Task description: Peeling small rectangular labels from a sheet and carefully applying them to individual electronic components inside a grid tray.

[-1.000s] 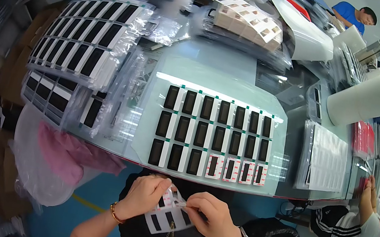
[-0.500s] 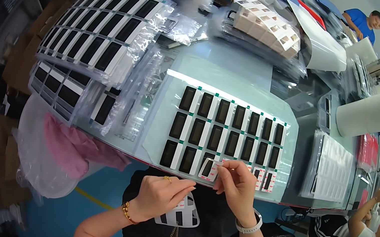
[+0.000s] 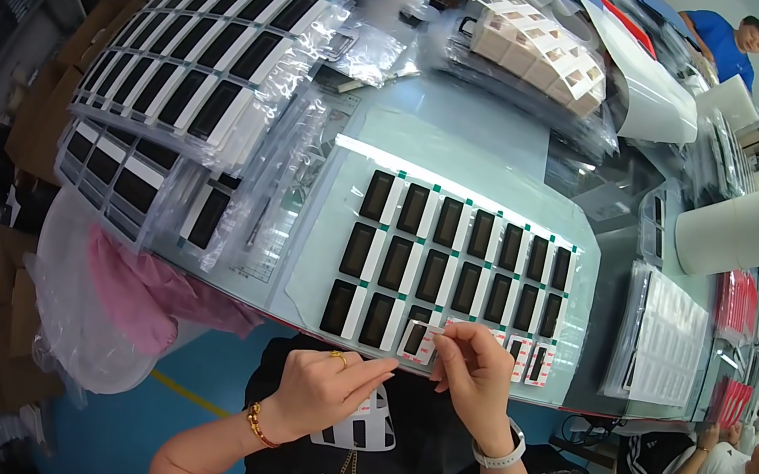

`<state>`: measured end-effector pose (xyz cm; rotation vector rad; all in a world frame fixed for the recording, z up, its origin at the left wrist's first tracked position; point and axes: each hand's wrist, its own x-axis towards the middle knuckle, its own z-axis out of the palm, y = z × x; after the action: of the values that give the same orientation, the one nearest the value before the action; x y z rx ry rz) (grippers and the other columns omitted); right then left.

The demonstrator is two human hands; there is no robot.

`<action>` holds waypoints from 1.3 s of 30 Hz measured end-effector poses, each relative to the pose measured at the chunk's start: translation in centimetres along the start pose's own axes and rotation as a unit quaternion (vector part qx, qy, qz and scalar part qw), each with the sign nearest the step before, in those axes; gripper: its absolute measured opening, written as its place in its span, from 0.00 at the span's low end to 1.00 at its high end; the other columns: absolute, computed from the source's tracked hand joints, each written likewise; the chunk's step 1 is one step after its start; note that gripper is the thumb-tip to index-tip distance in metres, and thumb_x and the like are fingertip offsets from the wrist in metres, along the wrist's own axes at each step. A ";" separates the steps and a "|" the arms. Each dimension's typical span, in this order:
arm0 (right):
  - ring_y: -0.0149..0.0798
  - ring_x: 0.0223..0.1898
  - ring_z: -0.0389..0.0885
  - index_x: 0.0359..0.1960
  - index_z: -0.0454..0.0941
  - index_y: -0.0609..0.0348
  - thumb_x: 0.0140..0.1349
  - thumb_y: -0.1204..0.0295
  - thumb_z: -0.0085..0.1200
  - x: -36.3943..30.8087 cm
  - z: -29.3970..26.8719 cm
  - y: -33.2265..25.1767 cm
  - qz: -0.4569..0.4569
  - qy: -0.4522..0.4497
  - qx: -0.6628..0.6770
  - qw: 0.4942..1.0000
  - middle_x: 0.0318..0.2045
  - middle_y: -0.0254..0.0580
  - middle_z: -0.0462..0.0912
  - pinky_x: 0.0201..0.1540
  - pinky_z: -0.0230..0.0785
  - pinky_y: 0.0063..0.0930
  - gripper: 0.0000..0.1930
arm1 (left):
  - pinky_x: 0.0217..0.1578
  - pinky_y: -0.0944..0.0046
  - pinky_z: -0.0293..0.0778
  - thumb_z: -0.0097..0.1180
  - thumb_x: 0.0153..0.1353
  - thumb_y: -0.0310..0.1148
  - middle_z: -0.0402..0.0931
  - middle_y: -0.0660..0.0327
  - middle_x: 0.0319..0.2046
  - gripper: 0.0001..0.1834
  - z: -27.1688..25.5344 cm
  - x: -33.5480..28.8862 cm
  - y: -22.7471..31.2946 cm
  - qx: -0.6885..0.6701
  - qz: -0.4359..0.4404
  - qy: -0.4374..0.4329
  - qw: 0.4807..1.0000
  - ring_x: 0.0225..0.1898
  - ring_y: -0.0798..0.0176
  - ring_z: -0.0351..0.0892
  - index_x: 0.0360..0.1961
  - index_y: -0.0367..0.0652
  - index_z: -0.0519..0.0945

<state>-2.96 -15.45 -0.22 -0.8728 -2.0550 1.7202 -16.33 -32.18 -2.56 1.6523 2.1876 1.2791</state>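
Note:
Rows of dark rectangular panels, each with a white strip beside it and small green tabs, lie on the glass-like table top before me. My right hand is closed in a pinch on a small white rectangular frame sticker with red marks, over the third panel of the near row. Similar red-marked stickers cover panels at the right end of that row. My left hand is closed just off the table's front edge, thumb and forefinger together; anything between them is too small to make out. A white cut-out sheet rests on my lap.
Stacks of similar panel sheets stand at the left, beside clear plastic trays. A pile of beige blocks is at the back. At the right are a white roll and a sheet stack. Several people work beyond.
The frame sticker in my right hand has shifted very slightly at the same panel. My hands otherwise stay nearly still. At the far right, a person's raised arm has come down.

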 end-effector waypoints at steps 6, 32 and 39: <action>0.21 0.21 0.78 0.41 0.78 0.65 0.71 0.79 0.56 0.0 0.1 -0.1 -0.009 0.002 -0.005 1.000 0.24 0.33 0.81 0.20 0.67 0.13 0.02 | 0.17 0.65 0.65 0.70 0.57 0.30 0.74 0.68 0.15 0.14 0.2 -0.3 -0.4 0.047 0.019 -0.009 0.999 0.14 0.65 0.72 0.45 0.48 0.90; 0.22 0.22 0.80 0.40 0.80 0.65 0.68 0.80 0.59 -0.3 0.3 0.3 -0.046 0.032 -0.039 0.998 0.25 0.33 0.82 0.21 0.69 0.14 0.02 | 0.15 0.66 0.67 0.67 0.58 0.31 0.67 0.69 0.13 0.18 1.0 0.4 0.7 0.066 0.036 -0.030 0.997 0.13 0.66 0.72 0.51 0.51 0.87; 0.39 0.37 0.78 0.39 0.83 0.59 0.52 0.84 0.69 0.3 0.1 0.1 -0.252 0.096 -0.267 0.925 0.40 0.41 0.80 0.33 0.70 0.29 0.14 | 0.16 0.64 0.66 0.65 0.60 0.30 0.70 0.66 0.13 0.17 1.1 0.2 1.3 0.057 0.004 -0.054 0.997 0.13 0.65 0.73 0.51 0.50 0.88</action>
<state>-3.23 -15.28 -0.43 -0.5398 -2.3717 0.7891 -14.80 -31.34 -2.31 1.7277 2.2297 1.0577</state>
